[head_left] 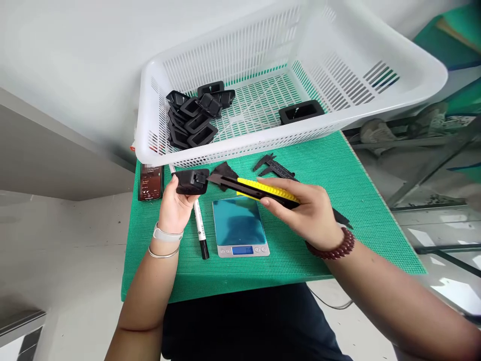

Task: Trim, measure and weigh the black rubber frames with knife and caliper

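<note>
Between its thumb and fingers, my left hand (176,208) grips a black plastic part (186,181) with a raised boxy middle and a flat rim. A yellow and black utility knife (268,191) is in my right hand (310,215), its blade pointing left at the part's right edge. Whether the blade touches the part I cannot tell. Below the knife lies a small digital scale (239,220) with a blue-green plate. A white marker (200,228) with a black cap lies left of the scale. Behind the knife's tip rests a dark, flat black piece (224,173).
A large white plastic basket (240,150) stands at the back, with a pile of black plastic parts (197,120) on its left and another black part (301,112) on its right. Black calipers (276,166) and a phone (151,183) lie on the green mat (300,265).
</note>
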